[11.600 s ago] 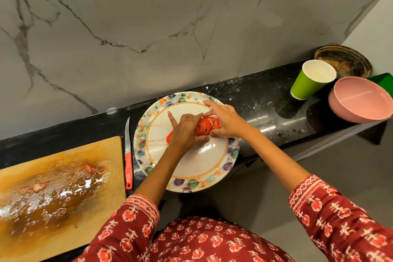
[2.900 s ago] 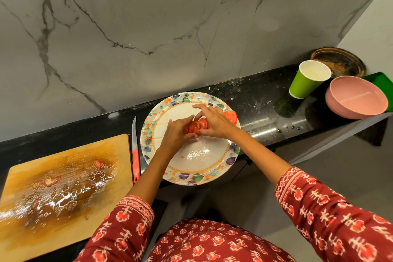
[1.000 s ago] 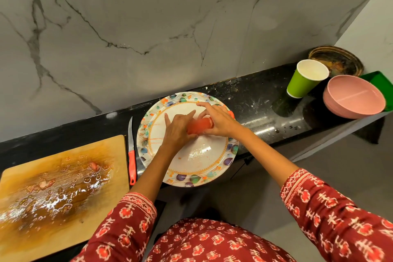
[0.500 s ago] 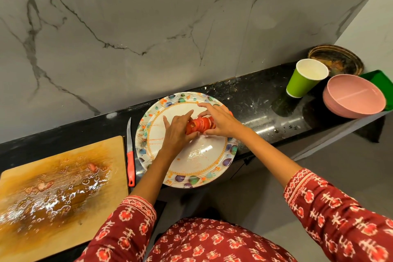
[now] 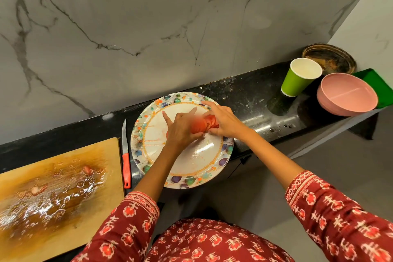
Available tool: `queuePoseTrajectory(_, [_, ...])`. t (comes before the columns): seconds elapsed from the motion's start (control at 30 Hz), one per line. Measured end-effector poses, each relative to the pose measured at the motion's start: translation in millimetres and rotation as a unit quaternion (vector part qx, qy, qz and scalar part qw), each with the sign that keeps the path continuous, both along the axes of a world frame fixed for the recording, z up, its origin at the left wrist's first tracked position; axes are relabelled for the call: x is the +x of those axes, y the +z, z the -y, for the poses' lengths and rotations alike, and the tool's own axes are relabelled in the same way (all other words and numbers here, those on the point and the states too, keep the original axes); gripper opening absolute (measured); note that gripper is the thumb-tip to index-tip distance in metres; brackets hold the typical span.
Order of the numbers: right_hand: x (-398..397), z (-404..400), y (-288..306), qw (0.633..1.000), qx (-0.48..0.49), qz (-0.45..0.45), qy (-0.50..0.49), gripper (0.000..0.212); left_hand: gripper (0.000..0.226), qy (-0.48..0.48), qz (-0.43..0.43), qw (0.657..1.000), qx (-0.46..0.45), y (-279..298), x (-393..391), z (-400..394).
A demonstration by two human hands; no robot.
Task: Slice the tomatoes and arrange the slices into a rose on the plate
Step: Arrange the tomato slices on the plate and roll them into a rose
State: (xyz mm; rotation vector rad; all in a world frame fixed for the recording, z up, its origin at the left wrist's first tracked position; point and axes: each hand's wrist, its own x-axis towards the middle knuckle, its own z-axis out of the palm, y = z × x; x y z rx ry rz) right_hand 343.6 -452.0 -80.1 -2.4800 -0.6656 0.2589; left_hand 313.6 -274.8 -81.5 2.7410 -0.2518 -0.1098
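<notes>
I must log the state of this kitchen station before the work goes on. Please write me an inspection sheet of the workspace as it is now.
Surface: black stone counter, speckled, wet in spots.
Job's things: tomato slices in a row on the patterned plate, partly motion-blurred; plate overhangs the counter's front edge.
Clutter: red-handled knife between plate and wet wooden cutting board; green paper cup; pink bowl; dark round tray behind them.
Hands: left hand and right hand press the slice row from both ends.
Cables: nothing seen.
Surroundings: grey marble wall; grey floor below.
</notes>
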Motion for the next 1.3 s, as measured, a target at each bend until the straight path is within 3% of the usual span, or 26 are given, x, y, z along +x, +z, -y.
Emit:
queuePoseTrajectory(0.3, [3.1, -3.8, -0.9, 1.0, 0.005, -0.002, 0.013, 0.087, 0.074, 0.016, 0.003, 1.0, -0.022, -4.0, -0.7, 1.7])
queuePoseTrajectory(0.4, [6.2, -0.9, -1.1, 1.0, 0.011, 0.006, 0.015, 0.082, 0.075, 0.026, -0.006, 1.0, 0.006, -1.6, -2.1, 2.2])
queuePoseTrajectory(0.57, [7.8, 5.6, 1.6, 0.999, -0.028, -0.004, 0.017, 0.093, 0.081, 0.031, -0.031, 0.998, 0.043, 0.5, 0.6, 3.6])
queuePoseTrajectory(1.3, [7.5, 17.7, 0.6, 1.0, -0.006, -0.026, -0.001, 0.088, 0.079, 0.058, -0.077, 0.995, -0.027, -4.4, 12.4, 13.3])
